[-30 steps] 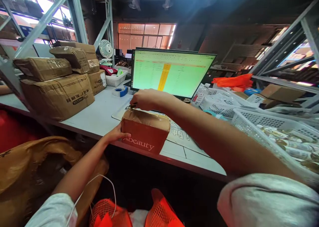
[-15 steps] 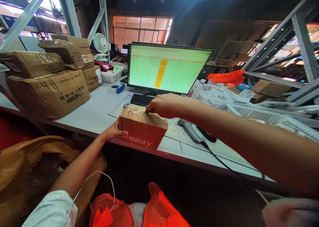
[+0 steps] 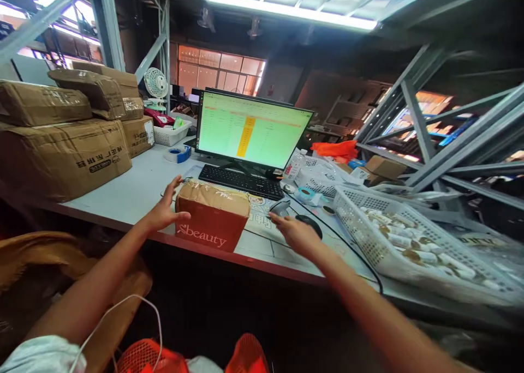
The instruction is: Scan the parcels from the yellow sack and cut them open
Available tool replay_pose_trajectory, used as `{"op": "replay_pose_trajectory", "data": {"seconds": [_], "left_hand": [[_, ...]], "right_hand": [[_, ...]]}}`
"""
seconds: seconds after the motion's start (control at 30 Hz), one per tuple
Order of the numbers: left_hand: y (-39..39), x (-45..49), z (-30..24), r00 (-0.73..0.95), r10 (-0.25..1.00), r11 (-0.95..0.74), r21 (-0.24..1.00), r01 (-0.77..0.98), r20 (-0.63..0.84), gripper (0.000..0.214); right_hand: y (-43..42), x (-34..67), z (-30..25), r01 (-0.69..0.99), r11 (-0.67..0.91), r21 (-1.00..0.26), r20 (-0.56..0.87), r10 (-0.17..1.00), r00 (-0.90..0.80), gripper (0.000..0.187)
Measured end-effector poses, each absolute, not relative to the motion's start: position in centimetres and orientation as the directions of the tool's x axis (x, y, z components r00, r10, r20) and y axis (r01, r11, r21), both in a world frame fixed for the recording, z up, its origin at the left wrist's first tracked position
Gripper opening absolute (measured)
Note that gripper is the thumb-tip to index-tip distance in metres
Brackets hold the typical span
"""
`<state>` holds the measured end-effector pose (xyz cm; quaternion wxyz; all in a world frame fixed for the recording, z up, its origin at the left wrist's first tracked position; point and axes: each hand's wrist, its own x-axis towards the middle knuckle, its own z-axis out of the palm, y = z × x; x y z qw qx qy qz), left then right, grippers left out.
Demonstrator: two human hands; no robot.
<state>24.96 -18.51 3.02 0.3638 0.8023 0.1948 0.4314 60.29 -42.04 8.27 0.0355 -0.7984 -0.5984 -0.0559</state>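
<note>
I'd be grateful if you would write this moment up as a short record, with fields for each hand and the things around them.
Left hand: open, holding nothing, beside the orange "beauty" carton; contact unclear.
Right hand: open, holding nothing, nearest the handheld barcode scanner.
Surface: white desk.
Rest: monitor showing a green spreadsheet; black keyboard; tape roll; stacked cardboard cartons; white plastic basket.

The orange box [image 3: 207, 226] reads "beauty" in white letters (a small mark before it). The cardboard carton's [image 3: 61, 168] upside-down print is too blurred to read.
</note>
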Motion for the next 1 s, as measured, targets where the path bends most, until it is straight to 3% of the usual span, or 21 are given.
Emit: {"op": "replay_pose_trajectory", "data": {"seconds": [0.07, 0.13, 0.23, 0.33, 0.43, 0.53, 0.6, 0.7, 0.8, 0.87, 0.93, 1.0], "left_hand": [[-20.2, 25.4, 5.1, 0.482, 0.506, -0.850, 0.509, 0.136, 0.716, 0.096], [-21.8, 26.3, 6.3, 0.519, 0.358, -0.931, 0.257, 0.259, 0.776, 0.080], [-23.0, 28.0, 5.7, 0.551, 0.283, -0.929, 0.082, 0.361, 0.785, 0.065], [-22.6, 29.3, 4.0, 0.500, 0.311, -0.903, 0.087, 0.421, 0.808, 0.052], [-22.1, 29.6, 3.2, 0.477, 0.330, -0.893, 0.105, 0.437, 0.814, 0.046], [-22.0, 29.4, 3.5, 0.478, 0.331, -0.895, 0.111, 0.432, 0.814, 0.045], [-22.1, 29.3, 3.8, 0.476, 0.325, -0.897, 0.107, 0.429, 0.817, 0.044], [-22.2, 29.3, 4.1, 0.471, 0.331, -0.892, 0.109, 0.438, 0.818, 0.044], [-22.3, 29.5, 4.1, 0.474, 0.337, -0.886, 0.104, 0.451, 0.814, 0.044], [-22.5, 29.5, 3.9, 0.482, 0.329, -0.888, 0.091, 0.452, 0.812, 0.043], [-22.8, 29.3, 4.0, 0.490, 0.321, -0.890, 0.082, 0.449, 0.810, 0.043], [-23.1, 28.9, 4.4, 0.513, 0.317, -0.895, 0.073, 0.440, 0.798, 0.043]], "right_hand": [[-41.3, 59.6, 4.9, 0.949, -0.305, 0.081, 0.118, 0.948, 0.294, 0.054], [-40.2, 58.9, 2.5, 0.947, -0.307, 0.091, 0.132, 0.947, 0.294, 0.053], [-38.5, 58.6, 2.1, 0.958, -0.285, 0.013, 0.177, 0.944, 0.279, 0.050], [-36.8, 58.7, 5.4, 0.971, -0.175, -0.163, 0.331, 0.917, 0.221, 0.049], [-34.7, 57.4, 10.0, 0.946, 0.072, -0.318, 0.483, 0.871, 0.096, 0.046], [-31.8, 54.5, 13.2, 0.901, 0.238, -0.364, 0.448, 0.892, -0.054, 0.045], [-29.9, 52.2, 14.2, 0.912, 0.233, -0.339, 0.320, 0.940, -0.122, 0.049], [-28.1, 49.5, 15.0, 0.967, 0.185, -0.177, 0.141, 0.977, -0.161, 0.046], [-27.7, 48.4, 16.2, 0.983, 0.180, 0.044, 0.081, 0.980, -0.183, 0.041], [-27.3, 48.6, 17.1, 0.985, 0.113, 0.132, 0.117, 0.985, -0.129, 0.042], [-26.3, 49.2, 17.6, 0.990, -0.002, 0.138, 0.175, 0.984, -0.022, 0.043], [-24.8, 50.0, 17.4, 0.994, -0.092, 0.065, 0.155, 0.985, 0.081, 0.043]]}}
